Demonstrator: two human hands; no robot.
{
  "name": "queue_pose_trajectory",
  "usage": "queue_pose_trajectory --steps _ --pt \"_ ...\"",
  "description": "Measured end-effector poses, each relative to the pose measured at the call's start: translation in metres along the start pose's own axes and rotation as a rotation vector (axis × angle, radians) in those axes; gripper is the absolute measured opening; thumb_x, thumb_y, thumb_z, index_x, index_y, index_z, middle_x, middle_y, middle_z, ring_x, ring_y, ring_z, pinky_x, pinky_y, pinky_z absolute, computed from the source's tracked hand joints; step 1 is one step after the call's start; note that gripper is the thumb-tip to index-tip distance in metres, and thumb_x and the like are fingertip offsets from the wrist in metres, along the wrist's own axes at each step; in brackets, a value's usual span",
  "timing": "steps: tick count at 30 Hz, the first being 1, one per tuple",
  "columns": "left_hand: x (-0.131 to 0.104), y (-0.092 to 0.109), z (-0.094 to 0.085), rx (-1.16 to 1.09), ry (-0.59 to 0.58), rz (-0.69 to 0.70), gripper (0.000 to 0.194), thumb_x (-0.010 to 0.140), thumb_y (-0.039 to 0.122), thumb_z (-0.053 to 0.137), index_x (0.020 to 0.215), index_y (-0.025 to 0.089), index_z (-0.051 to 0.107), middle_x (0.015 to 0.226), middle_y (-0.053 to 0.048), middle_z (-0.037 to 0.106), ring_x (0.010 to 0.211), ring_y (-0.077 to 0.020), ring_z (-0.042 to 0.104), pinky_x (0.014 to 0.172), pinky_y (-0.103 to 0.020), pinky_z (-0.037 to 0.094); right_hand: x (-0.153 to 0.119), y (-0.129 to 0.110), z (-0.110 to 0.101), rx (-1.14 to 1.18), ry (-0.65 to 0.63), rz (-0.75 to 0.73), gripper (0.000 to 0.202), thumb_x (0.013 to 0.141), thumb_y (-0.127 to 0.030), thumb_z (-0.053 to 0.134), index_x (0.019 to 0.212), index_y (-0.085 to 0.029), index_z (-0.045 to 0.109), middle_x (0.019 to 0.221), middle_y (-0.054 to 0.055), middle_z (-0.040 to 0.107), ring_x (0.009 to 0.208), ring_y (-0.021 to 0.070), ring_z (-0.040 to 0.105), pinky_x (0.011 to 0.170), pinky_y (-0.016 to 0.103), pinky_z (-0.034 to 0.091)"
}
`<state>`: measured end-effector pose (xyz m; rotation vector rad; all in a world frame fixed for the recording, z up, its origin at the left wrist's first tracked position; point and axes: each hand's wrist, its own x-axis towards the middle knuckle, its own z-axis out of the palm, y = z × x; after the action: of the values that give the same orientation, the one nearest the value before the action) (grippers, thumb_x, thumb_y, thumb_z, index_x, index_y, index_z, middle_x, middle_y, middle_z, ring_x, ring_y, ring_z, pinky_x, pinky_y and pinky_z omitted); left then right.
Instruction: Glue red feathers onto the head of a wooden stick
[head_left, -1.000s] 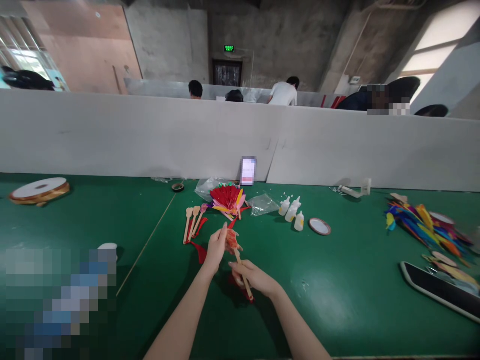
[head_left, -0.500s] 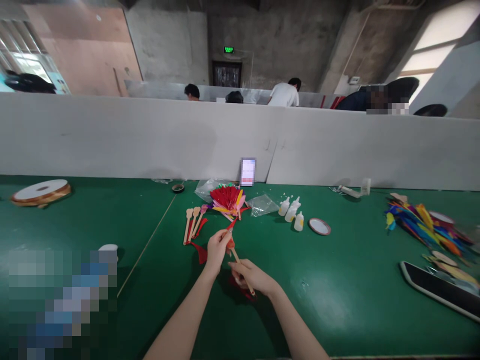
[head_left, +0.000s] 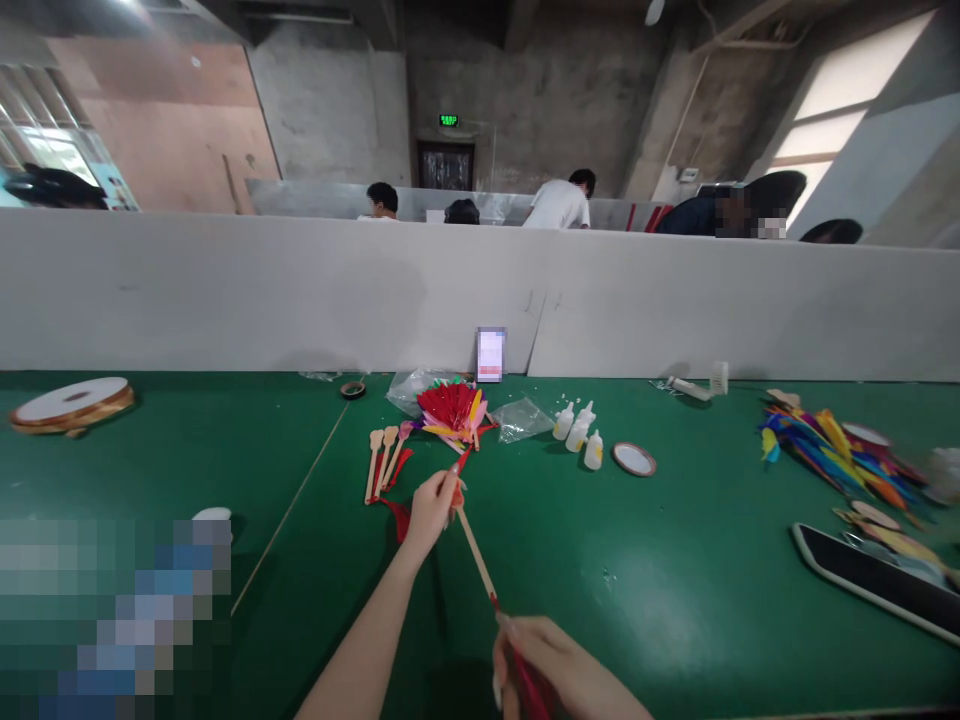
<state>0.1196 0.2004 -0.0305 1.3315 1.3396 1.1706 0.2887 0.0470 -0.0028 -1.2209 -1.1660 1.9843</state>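
In the head view, a wooden stick (head_left: 475, 552) slants above the green table (head_left: 720, 600), its reddish far end pinched in the left hand (head_left: 429, 508). The right hand (head_left: 547, 655), nearer and to the right, grips a red tassel (head_left: 531, 688) at the near end (partly hidden by fingers). Farther away, white bottles (head_left: 576, 437) stand right of a colourful pile (head_left: 450, 412).

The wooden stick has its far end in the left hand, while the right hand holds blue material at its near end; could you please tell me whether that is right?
Almost: the head view shows that the material in the right hand is red, not blue. The wooden stick does have its far end in the left hand.
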Motion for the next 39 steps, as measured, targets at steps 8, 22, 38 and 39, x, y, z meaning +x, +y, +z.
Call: queue_pose_trajectory --steps 8,22,38,39 --pt "-0.003 -0.008 0.009 0.239 0.055 0.227 0.031 0.076 0.048 0.054 0.079 0.020 0.067 0.076 -0.005 0.058 0.064 -0.0166 0.054 0.063 -0.028 0.043 0.000 -0.061 -0.051 -0.719 -0.199 -0.154 0.035 0.081 -0.047 0.055 0.105 -0.024 0.065 0.078 0.004 0.070 0.066 0.0168 0.061 0.059 0.026 0.041" --pt "0.095 0.033 0.020 0.768 0.277 0.073 0.037 0.074 0.043 0.057 0.093 0.011 0.059 0.097 -0.016 0.061 0.102 -0.0305 0.054 0.086 -0.039 0.040 0.119 -0.039 -0.109 0.423 -0.094 -0.346 0.032 0.072 -0.042 0.069 0.082 -0.012 0.064 0.055 -0.008 0.044 0.055 0.0074 0.052 0.079 0.033 0.047" --pt "0.148 0.037 0.043 0.413 0.333 -0.181 0.060 0.051 0.025 0.075 0.099 0.015 0.040 0.105 -0.020 0.057 0.102 -0.0382 0.055 0.082 -0.050 0.043 0.123 -0.045 -0.114 0.433 -0.104 -0.325 0.031 0.069 -0.038 0.073 0.077 -0.011 0.063 0.067 0.001 0.062 0.062 0.0135 0.063 0.077 0.036 0.047" --pt "0.148 0.037 0.041 0.374 0.344 -0.179 0.057 0.054 0.027 0.074 0.098 0.017 0.039 0.100 -0.016 0.059 0.096 -0.0331 0.059 0.078 -0.044 0.046 0.123 -0.044 -0.113 0.440 -0.106 -0.327 0.030 0.069 -0.038 0.073 0.077 -0.011 0.063 0.066 0.000 0.061 0.062 0.0127 0.062 0.078 0.036 0.047"
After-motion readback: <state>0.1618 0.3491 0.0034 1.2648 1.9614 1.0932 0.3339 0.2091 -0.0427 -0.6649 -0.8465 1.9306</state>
